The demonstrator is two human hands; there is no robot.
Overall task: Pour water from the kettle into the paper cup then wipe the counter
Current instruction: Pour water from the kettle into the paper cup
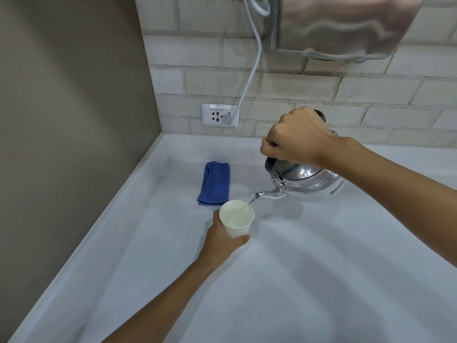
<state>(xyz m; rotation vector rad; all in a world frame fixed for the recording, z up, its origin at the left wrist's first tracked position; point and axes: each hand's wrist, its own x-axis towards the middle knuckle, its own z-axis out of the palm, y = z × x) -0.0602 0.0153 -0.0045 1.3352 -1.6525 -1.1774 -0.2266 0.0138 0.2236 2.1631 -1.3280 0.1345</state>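
Note:
A shiny steel kettle (306,181) hangs tilted above the white counter (296,280), its thin spout over the rim of a white paper cup (237,219). Water runs from the spout into the cup, which holds water. My right hand (294,137) is closed around the kettle's top handle. My left hand (222,241) grips the cup from the left and below, holding it upright. A folded blue cloth (215,184) lies on the counter just behind the cup, untouched.
A grey wall bounds the counter on the left and a brick-pattern wall at the back. A wall socket (219,115) with a white cable (252,75) plugged in sits behind the cloth. A steel appliance (346,26) hangs on the wall above.

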